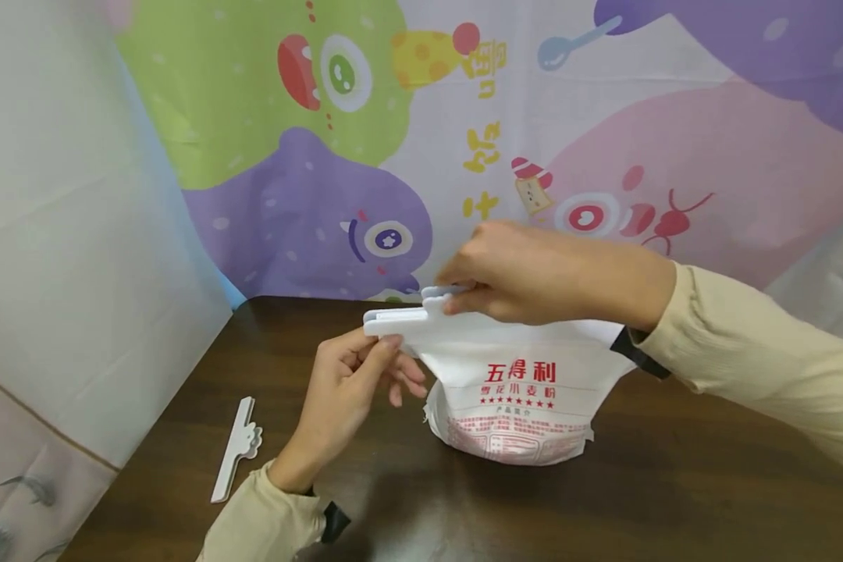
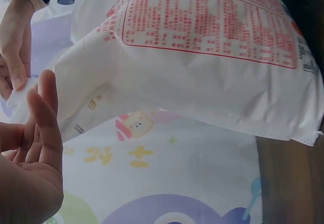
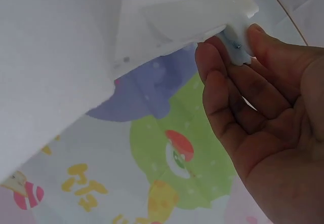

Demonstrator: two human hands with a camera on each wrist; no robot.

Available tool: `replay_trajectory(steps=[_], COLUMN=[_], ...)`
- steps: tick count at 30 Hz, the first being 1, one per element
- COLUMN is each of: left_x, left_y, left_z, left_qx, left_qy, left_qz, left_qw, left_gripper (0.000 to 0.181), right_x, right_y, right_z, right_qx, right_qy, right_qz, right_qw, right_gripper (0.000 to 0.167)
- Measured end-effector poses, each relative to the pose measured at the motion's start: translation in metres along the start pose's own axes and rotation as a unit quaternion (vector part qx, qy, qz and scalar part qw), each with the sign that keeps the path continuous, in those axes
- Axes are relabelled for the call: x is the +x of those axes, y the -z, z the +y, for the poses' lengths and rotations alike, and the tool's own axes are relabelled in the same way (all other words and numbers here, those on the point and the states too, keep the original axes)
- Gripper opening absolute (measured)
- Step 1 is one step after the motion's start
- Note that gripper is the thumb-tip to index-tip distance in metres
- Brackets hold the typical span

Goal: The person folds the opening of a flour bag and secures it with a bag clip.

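Observation:
A white bag with red print (image 1: 520, 398) stands on the table, its upper part drawn up and folded. Across its top left edge lies a white clip (image 1: 396, 318). My right hand (image 1: 534, 269) pinches the clip's handle between thumb and fingers; the right wrist view shows the clip handle (image 3: 237, 49) in that grip, my right hand (image 3: 268, 97) around it. My left hand (image 1: 344, 398) pinches the bag's top left corner just under the clip's end, other fingers loosely bent. In the left wrist view my left hand (image 2: 38, 148) is beside the bag (image 2: 167, 77).
A second white clip (image 1: 239, 449) lies on the dark wooden table (image 1: 365, 499) at the left, beyond my left forearm. Behind the table hangs a cartoon-printed cloth (image 1: 309, 211), close to the bag. A pale cloth (image 1: 49, 195) hangs at the left side.

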State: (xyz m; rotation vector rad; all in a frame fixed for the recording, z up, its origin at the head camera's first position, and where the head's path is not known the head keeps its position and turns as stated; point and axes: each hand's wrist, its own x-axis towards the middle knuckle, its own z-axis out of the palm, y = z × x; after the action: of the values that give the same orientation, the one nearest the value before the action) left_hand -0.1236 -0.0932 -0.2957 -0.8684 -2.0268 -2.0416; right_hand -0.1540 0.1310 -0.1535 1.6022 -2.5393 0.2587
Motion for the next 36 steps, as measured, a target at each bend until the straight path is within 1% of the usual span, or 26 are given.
replay_trajectory(steps=[4, 6, 8, 12, 14, 16, 20, 23, 26, 32, 36], left_x=[0.005, 0.005, 0.003, -0.007, -0.011, -0.013, -0.014, -0.013, -0.011, -0.002, 0.001], left_y=[-0.002, -0.001, 0.002, 0.013, 0.017, 0.018, 0.013, 0.006, 0.001, -0.005, -0.008], left_z=[0.002, 0.004, 0.006, 0.009, 0.009, 0.007, -0.001, -0.006, -0.009, -0.009, -0.008], left_qx=[-0.011, -0.014, -0.011, 0.004, 0.009, 0.010, 0.002, 0.008, 0.019, 0.035, 0.037], left_qy=[0.003, 0.007, 0.009, 0.015, 0.018, 0.020, 0.017, 0.009, 0.001, -0.010, -0.010], left_qz=[-0.010, -0.013, -0.010, 0.006, 0.009, 0.008, 0.018, 0.030, 0.033, 0.016, 0.008], left_qw=[0.9999, 0.9998, 0.9998, 0.9999, 0.9998, 0.9997, 0.9997, 0.9995, 0.9993, 0.9992, 0.9992], left_gripper=[0.021, 0.022, 0.022, 0.021, 0.021, 0.021, 0.021, 0.021, 0.023, 0.022, 0.020], right_x=[-0.007, -0.008, -0.005, 0.009, 0.013, 0.014, 0.010, 0.006, 0.001, -0.011, -0.016], right_y=[-0.001, -0.001, -0.003, -0.011, -0.014, -0.017, -0.018, -0.018, -0.018, -0.012, -0.009], right_z=[0.002, 0.003, 0.003, 0.002, 0.002, 0.003, 0.006, 0.008, 0.011, 0.012, 0.013], right_qx=[0.005, 0.011, 0.017, 0.029, 0.036, 0.039, 0.041, 0.045, 0.048, 0.044, 0.048], right_qy=[0.002, 0.005, 0.010, 0.030, 0.033, 0.032, 0.027, 0.026, 0.024, 0.017, 0.008], right_qz=[0.032, 0.044, 0.048, 0.047, 0.043, 0.042, 0.045, 0.046, 0.049, 0.049, 0.042], right_qw=[0.9995, 0.9990, 0.9986, 0.9980, 0.9979, 0.9979, 0.9978, 0.9976, 0.9973, 0.9977, 0.9980], right_gripper=[0.028, 0.029, 0.029, 0.026, 0.025, 0.025, 0.025, 0.024, 0.021, 0.021, 0.018])
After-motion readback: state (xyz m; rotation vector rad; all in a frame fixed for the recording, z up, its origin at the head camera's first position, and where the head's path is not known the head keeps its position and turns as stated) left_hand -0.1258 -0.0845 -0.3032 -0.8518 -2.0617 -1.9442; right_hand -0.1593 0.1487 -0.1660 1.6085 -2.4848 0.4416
